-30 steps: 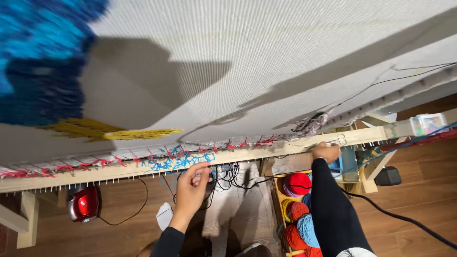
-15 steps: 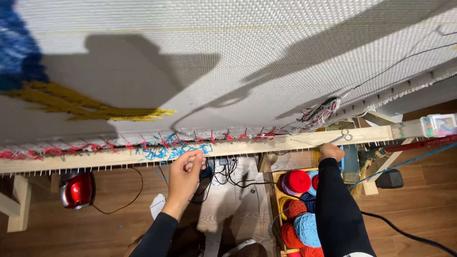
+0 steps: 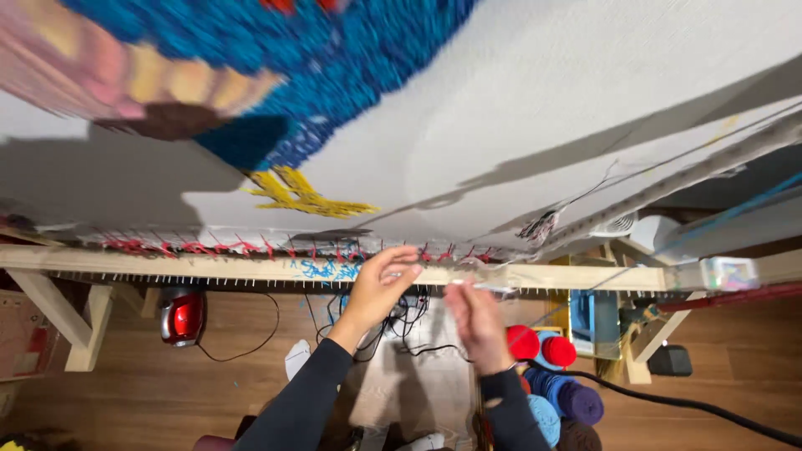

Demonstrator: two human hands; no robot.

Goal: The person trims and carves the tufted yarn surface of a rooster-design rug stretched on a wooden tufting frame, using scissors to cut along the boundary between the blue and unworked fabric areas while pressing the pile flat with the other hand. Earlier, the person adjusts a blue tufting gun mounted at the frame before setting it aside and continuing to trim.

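Reaching up at centre frame, the left hand (image 3: pixel 380 284) touches the wooden frame bar (image 3: pixel 209 266) below the stretched white tufting cloth (image 3: pixel 518 108), fingers loosely curled. Just right of it, the blurred right hand (image 3: pixel 474 321) is raised; its grip cannot be told. Yarn cones (image 3: pixel 543 351) sit lower right.

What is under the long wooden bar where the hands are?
Below the wooden bar lie a wood floor, a red device, black cables and yarn cones. The arms cover more floor.
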